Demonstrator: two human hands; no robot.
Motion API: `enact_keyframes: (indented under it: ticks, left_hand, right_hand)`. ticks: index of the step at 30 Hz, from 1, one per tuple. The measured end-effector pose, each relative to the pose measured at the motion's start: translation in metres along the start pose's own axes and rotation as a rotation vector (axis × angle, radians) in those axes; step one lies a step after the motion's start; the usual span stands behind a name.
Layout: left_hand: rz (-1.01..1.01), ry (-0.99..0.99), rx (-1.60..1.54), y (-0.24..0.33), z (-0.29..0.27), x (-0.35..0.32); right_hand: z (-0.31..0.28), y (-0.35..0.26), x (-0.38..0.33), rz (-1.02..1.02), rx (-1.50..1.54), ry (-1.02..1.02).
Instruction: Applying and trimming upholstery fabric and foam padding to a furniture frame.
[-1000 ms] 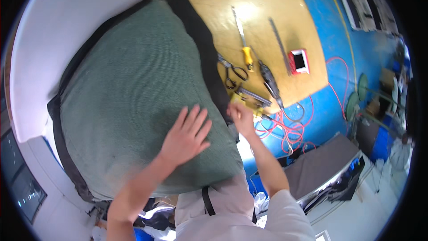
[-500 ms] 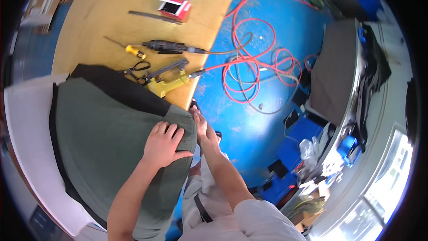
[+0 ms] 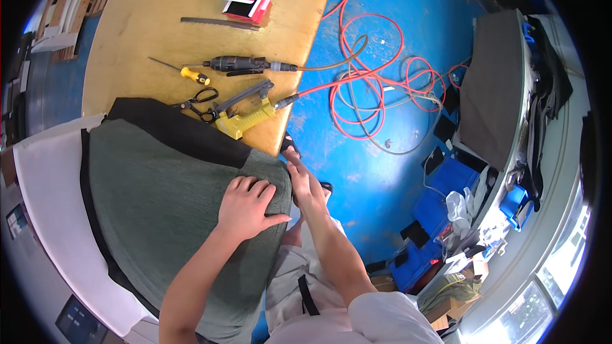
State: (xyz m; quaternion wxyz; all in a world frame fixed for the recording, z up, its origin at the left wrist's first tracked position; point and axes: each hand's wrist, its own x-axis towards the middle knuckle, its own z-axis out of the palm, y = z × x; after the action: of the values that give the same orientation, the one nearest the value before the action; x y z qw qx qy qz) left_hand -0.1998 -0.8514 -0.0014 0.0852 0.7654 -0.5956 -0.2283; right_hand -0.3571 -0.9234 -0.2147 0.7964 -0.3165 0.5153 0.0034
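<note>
The left hand [image 3: 247,209] rests palm down on the green cloth [image 3: 159,191], fingers bent, thumb spread wide. Just right of it, the right hand [image 3: 306,185] is at the cloth's edge, fingers close together; whether it grips the edge I cannot tell. The cloth spreads under and left of the left hand. Above that hand runs a black strip [image 3: 178,135]; farther up, on the table [image 3: 137,32], lie a yellow staple gun [image 3: 243,121], scissors [image 3: 207,114] and a screwdriver [image 3: 197,76].
</note>
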Motion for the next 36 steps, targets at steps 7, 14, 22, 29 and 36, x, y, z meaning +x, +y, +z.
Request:
enact_keyframes:
  ticks: [7, 14, 22, 29, 36]
  left_hand:
    - [-0.072, -0.135, 0.002, 0.001, 0.024, 0.010]
    - [-0.088, -0.117, 0.261, 0.024, 0.046, 0.025]
    - [0.048, -0.201, 0.203, 0.020, 0.049, 0.021]
    - [0.158, -0.258, 0.347, 0.041, 0.025, -0.006]
    - [0.107, -0.274, 0.555, 0.051, 0.051, -0.017]
  right_hand:
    - [-0.003, 0.054, 0.094, -0.091, -0.573, 0.421]
    - [-0.009, 0.061, 0.098, -0.133, -0.789, 0.543]
    - [-0.009, 0.046, 0.115, -0.087, -0.317, 0.201]
    - [0.017, 0.007, 0.103, 0.038, -1.160, 0.321]
    - [0.100, -0.146, 0.064, -0.243, -1.658, -0.245]
